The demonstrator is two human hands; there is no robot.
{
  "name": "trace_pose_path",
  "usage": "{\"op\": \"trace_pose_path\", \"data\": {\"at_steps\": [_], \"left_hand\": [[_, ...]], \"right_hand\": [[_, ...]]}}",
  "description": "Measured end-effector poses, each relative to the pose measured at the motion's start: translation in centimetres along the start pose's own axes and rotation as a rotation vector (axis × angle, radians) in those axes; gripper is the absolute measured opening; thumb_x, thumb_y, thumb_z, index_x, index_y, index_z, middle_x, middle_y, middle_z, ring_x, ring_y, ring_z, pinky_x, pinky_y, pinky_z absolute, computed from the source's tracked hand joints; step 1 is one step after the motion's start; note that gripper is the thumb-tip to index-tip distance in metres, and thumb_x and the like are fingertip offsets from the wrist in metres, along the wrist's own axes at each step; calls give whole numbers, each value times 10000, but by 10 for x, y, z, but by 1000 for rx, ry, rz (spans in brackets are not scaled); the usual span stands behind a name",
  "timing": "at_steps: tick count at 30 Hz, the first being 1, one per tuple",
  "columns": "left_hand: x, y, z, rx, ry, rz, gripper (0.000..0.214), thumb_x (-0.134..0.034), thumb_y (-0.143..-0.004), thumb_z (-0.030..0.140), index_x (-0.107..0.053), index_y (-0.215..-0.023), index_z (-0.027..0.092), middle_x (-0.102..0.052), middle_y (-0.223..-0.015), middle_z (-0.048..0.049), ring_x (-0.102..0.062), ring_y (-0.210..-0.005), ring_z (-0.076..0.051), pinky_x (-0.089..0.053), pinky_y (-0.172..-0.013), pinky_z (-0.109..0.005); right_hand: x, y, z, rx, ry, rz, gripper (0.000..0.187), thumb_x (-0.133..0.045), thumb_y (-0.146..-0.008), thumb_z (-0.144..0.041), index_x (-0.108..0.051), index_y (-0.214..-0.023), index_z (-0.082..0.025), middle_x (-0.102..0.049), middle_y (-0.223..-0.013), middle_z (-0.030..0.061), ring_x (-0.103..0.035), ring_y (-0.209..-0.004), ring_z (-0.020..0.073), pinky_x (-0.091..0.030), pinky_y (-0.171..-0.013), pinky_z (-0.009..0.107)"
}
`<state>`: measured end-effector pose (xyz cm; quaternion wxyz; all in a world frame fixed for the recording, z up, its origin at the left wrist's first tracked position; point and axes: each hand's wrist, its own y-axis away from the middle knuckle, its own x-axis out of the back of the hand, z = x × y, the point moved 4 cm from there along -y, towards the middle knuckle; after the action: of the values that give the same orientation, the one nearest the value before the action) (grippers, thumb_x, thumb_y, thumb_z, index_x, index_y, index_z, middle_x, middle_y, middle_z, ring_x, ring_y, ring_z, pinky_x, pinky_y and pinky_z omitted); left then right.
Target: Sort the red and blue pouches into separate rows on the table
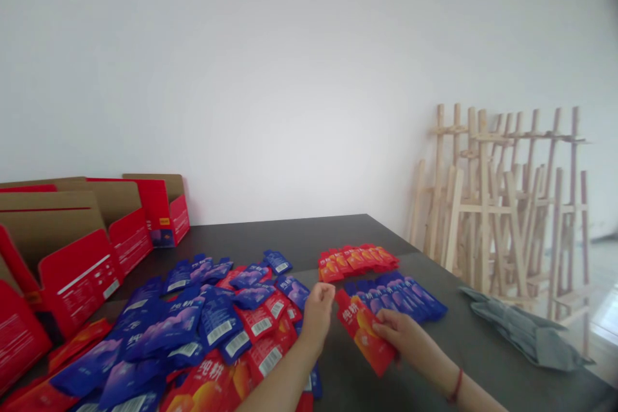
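My right hand (403,335) grips a red pouch (364,328) with orange fruit printed on it, holding it tilted above the dark table. Beside the pouch's top corner, my left hand (319,306) is raised with its fingers curled together; whether anything is between them is hidden. A heap of blue pouches (171,322) and red pouches (212,380) lies to the left, partly behind my left forearm. Just beyond my hands, red pouches (357,259) overlap in a row. Nearer, a similar row of blue pouches (396,296) lies behind my right hand.
Open red cardboard boxes (80,277) stand along the table's left side. On the right edge of the dark table (290,232) lies a folded grey plastic bag (526,331). Several wooden easels (483,206) lean by the white wall at right.
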<state>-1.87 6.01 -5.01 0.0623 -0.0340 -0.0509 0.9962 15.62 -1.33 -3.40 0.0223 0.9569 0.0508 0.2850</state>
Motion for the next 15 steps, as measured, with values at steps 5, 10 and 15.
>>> {"op": "trace_pose_path", "data": {"at_steps": [5,10,15], "left_hand": [[-1,-2,1,14,-46,-22,140,-480,-818,285,-547,-759,177,-394,-529,78,-335,-458,-83,-277,-495,-207],[-9,1,1,-3,-217,-129,132,-454,-785,156,-583,-761,169,-446,-513,68,-387,-478,-95,-281,-505,-214],[-9,0,-3,14,-242,-153,140,-450,-764,117,-576,-742,172,-442,-485,72,-389,-457,-102,-274,-486,-222]], "right_hand": [[32,-40,-26,25,349,102,355,-238,-1000,-305,-559,-961,-159,-657,-820,47,-642,-596,132,-510,-505,234],[27,-108,-51,75,648,70,310,-578,-917,-334,-562,-1173,-161,-591,-1163,84,-613,-955,205,-532,-800,400],[5,-150,-64,154,939,55,308,-572,-920,-329,-561,-1185,-173,-575,-1203,91,-599,-1000,217,-518,-837,417]]}}
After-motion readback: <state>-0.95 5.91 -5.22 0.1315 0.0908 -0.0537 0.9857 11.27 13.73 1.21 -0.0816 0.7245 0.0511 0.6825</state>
